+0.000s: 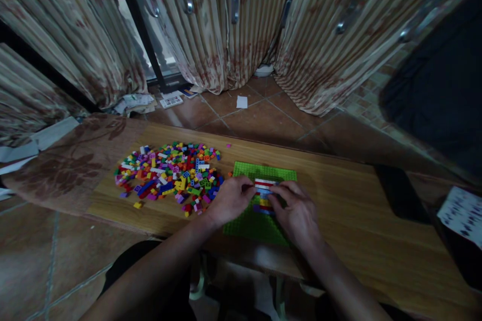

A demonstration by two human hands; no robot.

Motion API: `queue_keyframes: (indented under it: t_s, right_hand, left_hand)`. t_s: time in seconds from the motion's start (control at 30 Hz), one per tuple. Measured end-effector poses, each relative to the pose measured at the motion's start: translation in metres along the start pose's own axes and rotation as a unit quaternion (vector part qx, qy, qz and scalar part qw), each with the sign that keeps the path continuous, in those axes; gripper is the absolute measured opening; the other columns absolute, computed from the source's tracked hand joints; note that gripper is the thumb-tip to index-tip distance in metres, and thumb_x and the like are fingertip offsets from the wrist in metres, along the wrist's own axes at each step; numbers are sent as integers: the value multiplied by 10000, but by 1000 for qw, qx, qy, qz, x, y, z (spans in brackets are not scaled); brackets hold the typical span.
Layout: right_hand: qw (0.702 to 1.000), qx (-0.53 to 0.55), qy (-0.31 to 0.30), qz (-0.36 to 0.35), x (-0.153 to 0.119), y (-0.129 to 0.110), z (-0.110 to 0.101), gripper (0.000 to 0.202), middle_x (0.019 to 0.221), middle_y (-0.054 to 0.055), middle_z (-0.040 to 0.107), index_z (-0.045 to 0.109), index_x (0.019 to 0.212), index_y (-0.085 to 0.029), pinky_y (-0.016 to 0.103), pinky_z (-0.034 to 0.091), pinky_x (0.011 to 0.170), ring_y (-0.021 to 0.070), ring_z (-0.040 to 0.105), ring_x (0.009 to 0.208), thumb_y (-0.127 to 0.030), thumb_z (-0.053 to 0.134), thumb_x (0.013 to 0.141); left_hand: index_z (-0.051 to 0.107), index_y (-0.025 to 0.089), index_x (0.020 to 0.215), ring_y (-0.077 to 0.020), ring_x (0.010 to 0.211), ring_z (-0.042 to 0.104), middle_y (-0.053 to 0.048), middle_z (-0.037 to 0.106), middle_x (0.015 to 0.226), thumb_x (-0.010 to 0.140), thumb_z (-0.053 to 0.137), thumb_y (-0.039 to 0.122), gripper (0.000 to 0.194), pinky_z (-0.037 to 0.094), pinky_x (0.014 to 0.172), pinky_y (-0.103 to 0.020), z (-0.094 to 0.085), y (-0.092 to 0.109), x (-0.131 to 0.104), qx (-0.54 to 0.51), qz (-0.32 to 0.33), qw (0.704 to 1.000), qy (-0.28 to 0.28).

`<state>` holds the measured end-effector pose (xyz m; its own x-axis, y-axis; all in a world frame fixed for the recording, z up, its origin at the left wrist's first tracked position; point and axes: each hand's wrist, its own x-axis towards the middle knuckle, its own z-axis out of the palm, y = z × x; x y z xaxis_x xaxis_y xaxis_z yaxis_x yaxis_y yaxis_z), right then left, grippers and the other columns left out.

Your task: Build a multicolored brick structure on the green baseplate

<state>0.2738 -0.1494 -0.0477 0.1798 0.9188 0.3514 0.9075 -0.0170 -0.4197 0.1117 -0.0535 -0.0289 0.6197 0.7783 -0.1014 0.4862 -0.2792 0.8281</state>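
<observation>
A green studded baseplate point(250, 228) lies on the wooden table, carrying rows of toy bricks point(265, 183) in white, red, blue, yellow and purple. At the left end of the rows is my left hand point(232, 198), its thumb and forefinger pinched together. What lies between those fingertips is too small and hidden to tell. My right hand point(300, 213) curls around the right end of the brick rows, with thumb and forefinger closed on them and covering part of them.
Left of the baseplate spreads a large heap of loose, many-coloured toy bricks point(169, 173). A dark flat object point(402, 193) and a patterned white sheet point(462, 214) are at the right. Beyond the table point(350, 210) are a tiled floor point(259, 110), papers and striped curtains point(241, 35).
</observation>
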Motion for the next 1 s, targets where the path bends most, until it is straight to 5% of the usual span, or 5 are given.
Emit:
queue_keyframes:
  t_s: [0.23, 0.57, 1.0]
  right_hand:
    - [995, 71, 23, 61, 2, -6, -2, 187, 952, 61, 655, 724, 914, -208, 335, 484, 812, 212, 607, 892, -290, 560, 874]
    - [936, 209, 1, 285, 6, 5, -1, 375, 931, 74, 689, 695, 974, -194, 348, 467, 721, 216, 607, 773, -496, 616, 765]
    - [936, 187, 4, 297, 11, 1, 3, 376, 937, 84, 711, 682, 950, -182, 359, 475, 742, 234, 632, 806, -477, 631, 723]
  left_hand:
    - [677, 156, 785, -133, 651, 578, -12, 662, 709, 863, 520, 251, 200, 379, 603, -236, 2, 0, 2, 20, -11, 1000, 1]
    - [688, 159, 777, -135, 644, 586, -13, 677, 705, 857, 531, 261, 204, 388, 600, -235, 1, 7, 1, 29, -25, 999, 9]
    - [712, 147, 774, -128, 613, 582, -10, 685, 686, 822, 567, 261, 190, 392, 580, -232, 2, 5, 4, -8, -51, 999, 13]
